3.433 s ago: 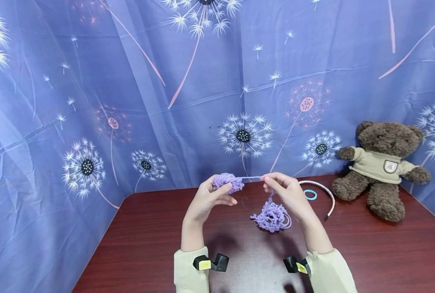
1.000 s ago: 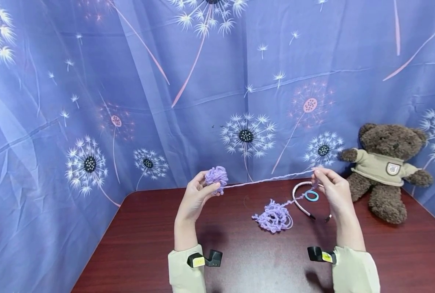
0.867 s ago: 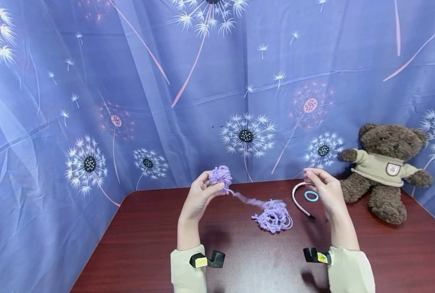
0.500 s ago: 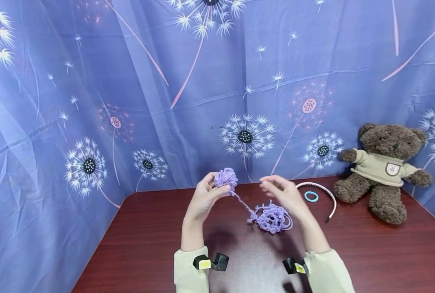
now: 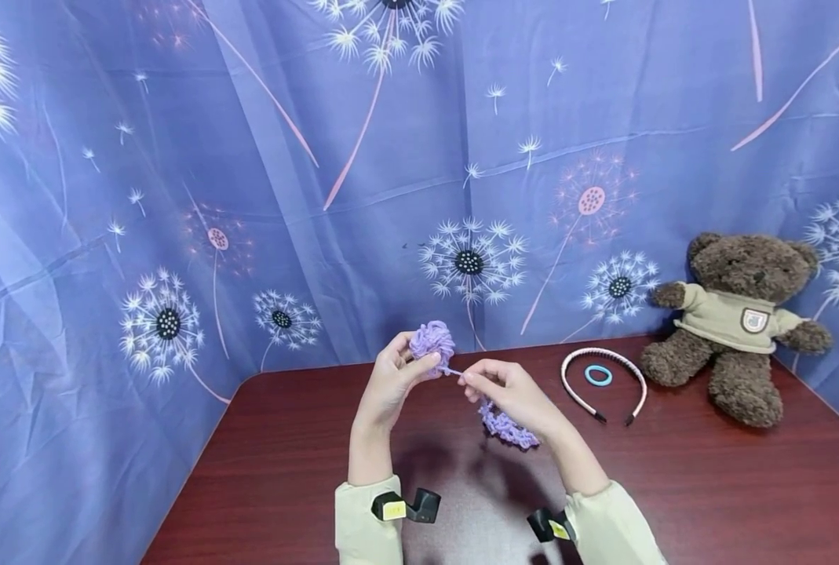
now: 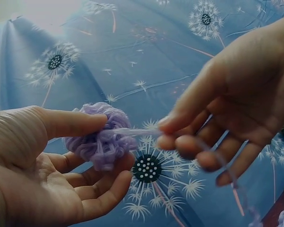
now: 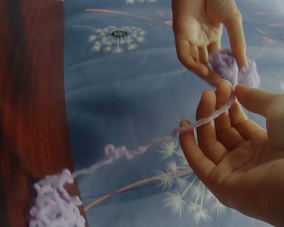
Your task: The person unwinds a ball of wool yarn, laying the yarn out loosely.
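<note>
My left hand (image 5: 384,384) holds a small wound ball of purple yarn (image 5: 432,342) between thumb and fingers, above the table's far edge. Close to its right, my right hand (image 5: 507,390) pinches the strand (image 6: 146,133) that leaves the ball, thumb against forefinger. From that pinch the strand runs across the right fingers and down, as the right wrist view shows, to a loose tangled heap of the same yarn (image 7: 57,203) on the table. In the head view the right hand covers part of this heap (image 5: 509,430).
A headband (image 5: 567,362) lies on the brown table (image 5: 285,455), right of the hands, with a blue ring (image 5: 598,375) inside its curve. A brown teddy bear (image 5: 730,329) sits at the back right. Behind the table hangs a blue dandelion-print cloth (image 5: 362,259).
My right hand stretched the strand far to the right, let it go, came back left and now pinches it close to the ball. The left hand keeps hold of the ball.
</note>
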Motion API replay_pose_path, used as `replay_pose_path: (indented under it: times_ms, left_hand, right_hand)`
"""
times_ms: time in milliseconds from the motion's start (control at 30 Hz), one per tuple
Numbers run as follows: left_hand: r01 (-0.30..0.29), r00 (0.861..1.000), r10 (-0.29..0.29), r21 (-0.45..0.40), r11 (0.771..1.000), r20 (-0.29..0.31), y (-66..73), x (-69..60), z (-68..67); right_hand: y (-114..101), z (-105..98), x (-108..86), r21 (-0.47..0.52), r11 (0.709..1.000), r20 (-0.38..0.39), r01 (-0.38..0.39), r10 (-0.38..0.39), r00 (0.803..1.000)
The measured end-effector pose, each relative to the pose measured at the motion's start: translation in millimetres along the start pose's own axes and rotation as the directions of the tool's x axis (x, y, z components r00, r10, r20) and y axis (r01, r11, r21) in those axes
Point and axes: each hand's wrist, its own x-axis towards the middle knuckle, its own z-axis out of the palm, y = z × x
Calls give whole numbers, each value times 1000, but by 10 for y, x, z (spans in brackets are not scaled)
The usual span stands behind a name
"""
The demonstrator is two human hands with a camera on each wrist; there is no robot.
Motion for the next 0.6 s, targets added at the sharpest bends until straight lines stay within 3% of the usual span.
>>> replay_pose_path:
  times_ms: [367, 600]
  left_hand:
    - [-13, 998, 12, -9, 1000, -68, 42, -7, -124]
    - [0, 995, -3, -27, 1000, -103, 61, -18, -186]
  right_hand:
    - [31, -289, -18, 54, 998, -151, -45, 53, 987]
    - [63, -526, -80, 150, 986, -270, -76, 115, 956]
